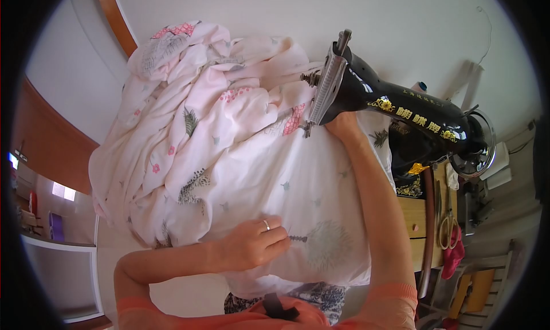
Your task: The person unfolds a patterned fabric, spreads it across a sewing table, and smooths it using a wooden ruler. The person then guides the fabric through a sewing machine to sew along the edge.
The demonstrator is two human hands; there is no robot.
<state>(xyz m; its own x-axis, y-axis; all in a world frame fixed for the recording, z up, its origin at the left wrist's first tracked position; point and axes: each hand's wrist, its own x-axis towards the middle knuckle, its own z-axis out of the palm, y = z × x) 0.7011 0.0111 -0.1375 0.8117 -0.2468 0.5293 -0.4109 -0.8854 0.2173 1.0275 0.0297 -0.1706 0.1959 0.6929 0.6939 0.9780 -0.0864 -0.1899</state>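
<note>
A large white printed cloth (286,184) with pink flowers and grey-green plants lies bunched at the left and flatter near me. My left hand (260,242), with a ring on one finger, is closed on the near part of this cloth. Over the far side stands a black sewing machine (415,109) with gold flowers and lettering. My right hand (344,125) reaches beneath the machine's head and rests at the cloth there. The machine's head covers its fingers, so their grip is hidden.
Scissors (447,231) lie at the right on the wooden sewing table (413,209), beside a red cloth (454,254). A metal-framed chair or rack (498,278) stands at the lower right. The wall (258,12) is behind the machine.
</note>
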